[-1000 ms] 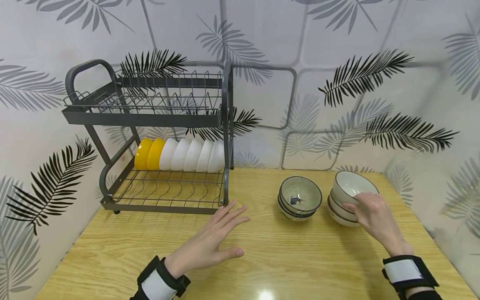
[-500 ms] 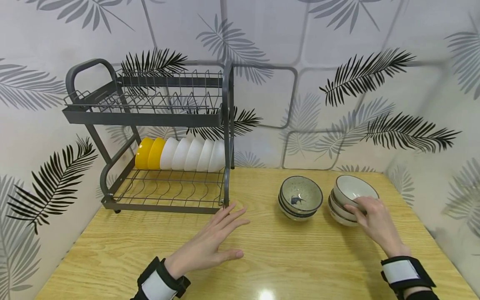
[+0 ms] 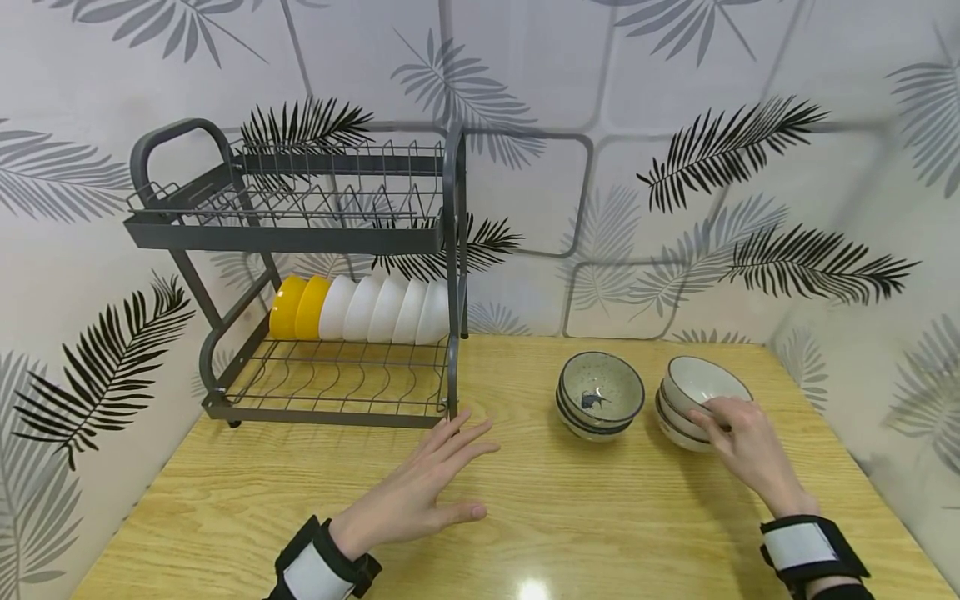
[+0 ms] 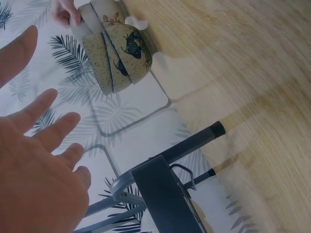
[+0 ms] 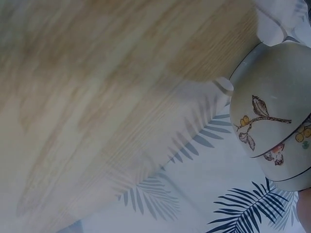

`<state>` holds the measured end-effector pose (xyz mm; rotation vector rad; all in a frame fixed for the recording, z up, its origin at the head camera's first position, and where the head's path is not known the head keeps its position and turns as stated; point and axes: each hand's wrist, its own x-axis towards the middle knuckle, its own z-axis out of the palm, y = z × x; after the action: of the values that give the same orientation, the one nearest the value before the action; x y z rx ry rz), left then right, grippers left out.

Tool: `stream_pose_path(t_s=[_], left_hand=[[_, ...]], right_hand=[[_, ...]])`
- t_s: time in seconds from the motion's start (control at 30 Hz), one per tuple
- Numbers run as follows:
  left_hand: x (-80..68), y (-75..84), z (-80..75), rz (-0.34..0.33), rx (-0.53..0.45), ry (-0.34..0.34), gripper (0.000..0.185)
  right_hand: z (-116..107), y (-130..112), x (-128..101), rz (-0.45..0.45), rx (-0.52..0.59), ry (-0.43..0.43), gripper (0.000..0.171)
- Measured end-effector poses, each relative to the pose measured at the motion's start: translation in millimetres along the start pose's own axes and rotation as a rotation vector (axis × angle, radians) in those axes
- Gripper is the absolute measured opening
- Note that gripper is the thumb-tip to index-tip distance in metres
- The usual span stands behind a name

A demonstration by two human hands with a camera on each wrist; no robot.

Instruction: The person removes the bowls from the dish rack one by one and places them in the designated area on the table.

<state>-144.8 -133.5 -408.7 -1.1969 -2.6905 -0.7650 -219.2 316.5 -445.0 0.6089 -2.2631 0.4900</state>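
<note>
At the far left of the worktop [image 3: 225,508] stands a grey two-tier dish rack [image 3: 300,233], its upper tier bare wire and its lower tier holding a row of bowls set on edge: two yellow bowls [image 3: 298,307] at the left end, then white bowls [image 3: 386,310] packed close beside them up to the rack's right post. Just in front of that post's foot my left hand [image 3: 420,487] lies flat on the wood, palm down, fingers straight and spread a little, thumb out to the side, grasping nothing; the left wrist view shows the same slack, open fingers with the rack's dark post [image 4: 194,143] just below them. A black strap with a white patch wraps each of my wrists. Further right, near the middle of the worktop, sits a stack of speckled bowls [image 3: 600,396] with a dark fish painted inside the top one, well apart from my left hand. Just beside it to the right is a second stack of pale bowls [image 3: 693,396] with dark rims. My right hand [image 3: 746,450] is on this stack, fingers curled over the near rim of the top bowl [image 3: 697,379] and pinching it, the bowl tilted slightly in the stack. The right wrist view shows a bowl's outer side, painted with a sprig of leaves and small fruit [image 5: 262,121].
</note>
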Motion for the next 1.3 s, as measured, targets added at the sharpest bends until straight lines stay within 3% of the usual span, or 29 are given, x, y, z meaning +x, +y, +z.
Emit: stream_pose_path(t_s=[0.3,0.53,0.77,1.3], left_hand=[[-0.5,0.0,0.5,0.003,0.001,-0.009,0.069],[-0.7,0.6,0.9,-0.004,-0.013,-0.021,0.069],[0.2,-0.3,0.8,-0.02,-0.036,-0.037,0.069],[-0.9,-2.4,0.1,-0.038,-0.077,-0.043,0.067]], right_hand=[[0.2,-0.5,-2.1,-0.011,0.004,0.005,0.029],[-1.2,-2.9,-4.3,0.04,0.005,-0.034,0.008],[-4.8,-4.5,-1.3,0.1,0.022,-0.097,0.004],[0.5,-9.9,-2.7,0.089,0.116,0.005,0.038]])
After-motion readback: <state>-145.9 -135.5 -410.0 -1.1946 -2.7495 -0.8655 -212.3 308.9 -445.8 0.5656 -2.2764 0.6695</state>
